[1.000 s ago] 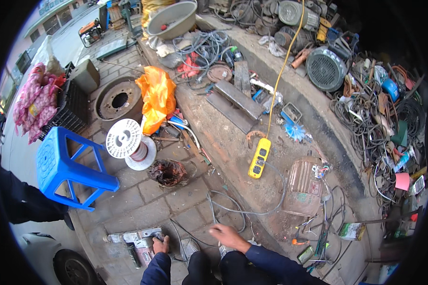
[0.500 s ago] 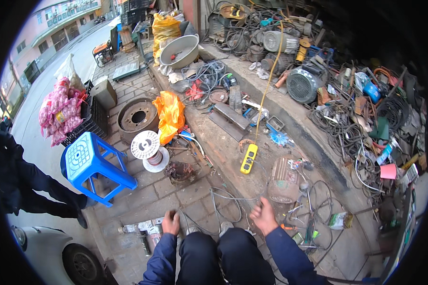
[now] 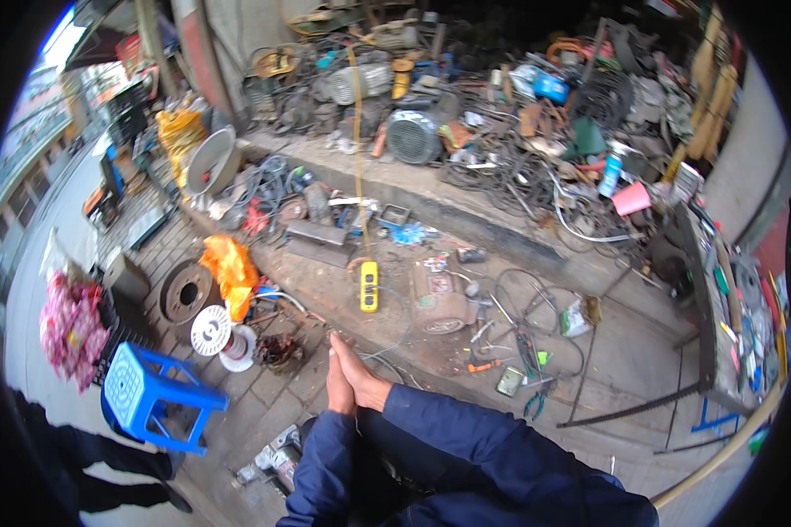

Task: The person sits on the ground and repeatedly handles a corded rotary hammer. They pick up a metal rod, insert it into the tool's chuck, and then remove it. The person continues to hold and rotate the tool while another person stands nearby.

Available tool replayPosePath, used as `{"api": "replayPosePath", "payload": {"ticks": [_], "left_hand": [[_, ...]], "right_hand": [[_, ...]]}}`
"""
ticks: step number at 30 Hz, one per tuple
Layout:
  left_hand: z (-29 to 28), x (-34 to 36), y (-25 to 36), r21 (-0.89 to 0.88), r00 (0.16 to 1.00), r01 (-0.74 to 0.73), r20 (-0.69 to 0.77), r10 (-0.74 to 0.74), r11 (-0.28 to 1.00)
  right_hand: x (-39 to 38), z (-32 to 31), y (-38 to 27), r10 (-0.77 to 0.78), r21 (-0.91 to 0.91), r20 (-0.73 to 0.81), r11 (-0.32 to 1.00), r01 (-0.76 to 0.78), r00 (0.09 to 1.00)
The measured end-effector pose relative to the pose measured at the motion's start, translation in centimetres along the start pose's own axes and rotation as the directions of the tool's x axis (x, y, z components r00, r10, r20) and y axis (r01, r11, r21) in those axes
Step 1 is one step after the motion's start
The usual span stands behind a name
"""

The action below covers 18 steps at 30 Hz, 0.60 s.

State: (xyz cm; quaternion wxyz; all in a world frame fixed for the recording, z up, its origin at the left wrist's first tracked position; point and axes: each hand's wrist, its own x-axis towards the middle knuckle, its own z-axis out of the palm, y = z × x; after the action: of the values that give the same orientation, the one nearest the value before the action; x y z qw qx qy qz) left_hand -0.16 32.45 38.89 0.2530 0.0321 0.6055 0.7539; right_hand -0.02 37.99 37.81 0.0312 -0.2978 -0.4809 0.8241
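Left hand (image 3: pixel 339 392) and right hand (image 3: pixel 362 376) meet palm to palm, fingers nearly straight and pointing away from the body, gripping nothing that shows; whether something small sits between the palms cannot be told. Pressed flat like this, each seems to brace the other rather than grasp. Nearest on the left is the power tool (image 3: pixel 281 457), lying on the brick paving (image 3: pixel 237 400) beside the left sleeve (image 3: pixel 316 474), which partly covers it; resting on the ground, it probably needs no support. Just ahead, a loose grey cable (image 3: pixel 382 362) curves past the fingers, its slack perhaps allowing reach. Farther forward, a yellow socket block (image 3: pixel 369 288) lies at the end of a yellow cord (image 3: pixel 358 149), likely put there to bring power close. To its right, a brown ribbed motor (image 3: pixel 438 299) lies on the ground, with pliers (image 3: pixel 534 404) nearby, apparently within easy reach. A white spool (image 3: pixel 209 330) stands on one flange, which presumably stops it rolling, near the blue stool (image 3: pixel 127 386).
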Motion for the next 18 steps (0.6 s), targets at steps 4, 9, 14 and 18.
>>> {"api": "replayPosePath", "payload": {"ticks": [4, 9, 14, 18], "left_hand": [[2.0, -0.7, -2.0, -0.003, 0.999, 0.02, -0.029, -0.02, 1.0], [-0.2, 3.8, -0.2, -0.129, 0.991, 0.024, 0.132, -0.007, 0.991], [4.6, 0.4, -1.0, -0.193, 0.998, -0.027, 0.044, 0.036, 0.981], [8.0, -1.0, -1.0, -0.1, 0.999, 0.044, -0.01, -0.045, 0.994]], "right_hand": [[3.1, 0.0, 1.7, -0.11, -0.049, -0.095, 0.993, 0.106, 0.989], [0.9, 2.6, 2.3, -0.318, -0.23, -0.182, 0.934, 0.275, 0.93], [-1.0, -4.2, -3.9, -0.025, 0.075, 0.109, 0.997, 0.017, 0.994], [-2.1, -6.8, -5.7, -0.166, 0.003, 0.011, 0.986, 0.166, 0.986]]}}
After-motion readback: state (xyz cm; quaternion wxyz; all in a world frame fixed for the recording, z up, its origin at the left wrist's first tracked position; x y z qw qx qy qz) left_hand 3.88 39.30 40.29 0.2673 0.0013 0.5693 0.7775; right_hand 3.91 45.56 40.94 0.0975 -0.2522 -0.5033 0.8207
